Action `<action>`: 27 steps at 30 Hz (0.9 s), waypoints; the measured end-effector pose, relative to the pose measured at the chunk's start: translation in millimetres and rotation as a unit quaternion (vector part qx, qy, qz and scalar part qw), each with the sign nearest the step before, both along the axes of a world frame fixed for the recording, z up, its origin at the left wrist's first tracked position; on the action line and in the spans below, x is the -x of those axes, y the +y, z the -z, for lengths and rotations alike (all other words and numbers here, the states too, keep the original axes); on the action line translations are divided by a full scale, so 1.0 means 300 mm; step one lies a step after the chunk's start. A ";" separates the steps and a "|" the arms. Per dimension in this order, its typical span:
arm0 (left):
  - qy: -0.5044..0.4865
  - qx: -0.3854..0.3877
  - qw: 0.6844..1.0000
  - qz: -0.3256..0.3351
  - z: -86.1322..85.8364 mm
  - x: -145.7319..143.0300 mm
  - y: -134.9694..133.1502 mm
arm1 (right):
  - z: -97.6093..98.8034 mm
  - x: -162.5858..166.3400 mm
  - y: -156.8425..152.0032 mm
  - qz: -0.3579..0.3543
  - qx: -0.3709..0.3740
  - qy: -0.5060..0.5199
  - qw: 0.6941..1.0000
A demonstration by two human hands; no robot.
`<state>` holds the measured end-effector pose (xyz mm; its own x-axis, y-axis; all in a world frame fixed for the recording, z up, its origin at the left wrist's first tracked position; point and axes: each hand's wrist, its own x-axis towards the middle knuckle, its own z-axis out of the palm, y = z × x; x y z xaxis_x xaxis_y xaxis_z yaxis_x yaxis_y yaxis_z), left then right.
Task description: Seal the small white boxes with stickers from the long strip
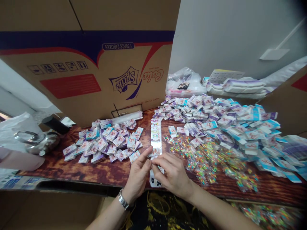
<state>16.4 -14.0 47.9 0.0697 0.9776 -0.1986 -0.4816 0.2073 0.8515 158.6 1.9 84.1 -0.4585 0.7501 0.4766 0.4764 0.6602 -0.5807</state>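
Observation:
My left hand (138, 175), with a watch on its wrist, pinches the lower end of a long sticker strip (155, 135) that lies on the brown table (72, 166). My right hand (173, 172) meets it at the same spot, fingers curled and pinched over the strip's end and a white sheet (153, 181) beneath. A heap of small purple-and-white boxes (107, 143) lies left of the strip. A bigger heap of boxes (227, 121) spreads to the right. Small clear packets of coloured beads (206, 159) lie just right of my right hand.
A large cardboard carton (91, 64) stands upside down at the back. A metal kettle (38, 142) and plastic bags sit at the far left. White bags (240, 86) lie at the back right, another carton (290, 102) at the right edge.

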 end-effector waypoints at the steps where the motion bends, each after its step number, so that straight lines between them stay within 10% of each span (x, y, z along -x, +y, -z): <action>1: -0.003 0.002 1.000 0.000 -0.001 0.000 0.000 | 0.001 0.000 0.000 0.001 0.003 0.005 1.000; 14: -0.060 0.004 0.998 0.037 -0.010 -0.001 -0.001 | 0.001 -0.037 0.032 0.044 0.171 0.096 0.980; 21: -0.018 0.059 0.997 0.035 -0.007 0.012 0.000 | 0.051 -0.238 -0.043 0.136 0.254 0.056 0.956; 24: -0.004 0.085 0.995 0.049 -0.002 0.007 0.003 | 0.164 -0.380 -0.176 0.225 0.340 0.051 0.912; 27: -0.001 0.115 0.990 0.077 0.001 -0.009 0.002 | 0.303 -0.479 -0.346 0.365 0.447 0.155 0.802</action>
<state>19.2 -13.5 47.6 0.2144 0.8846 -0.4142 -0.4305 0.4662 0.7729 302.3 -101.8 -6.9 0.2948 0.8706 -0.3939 0.2879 -0.4740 -0.8321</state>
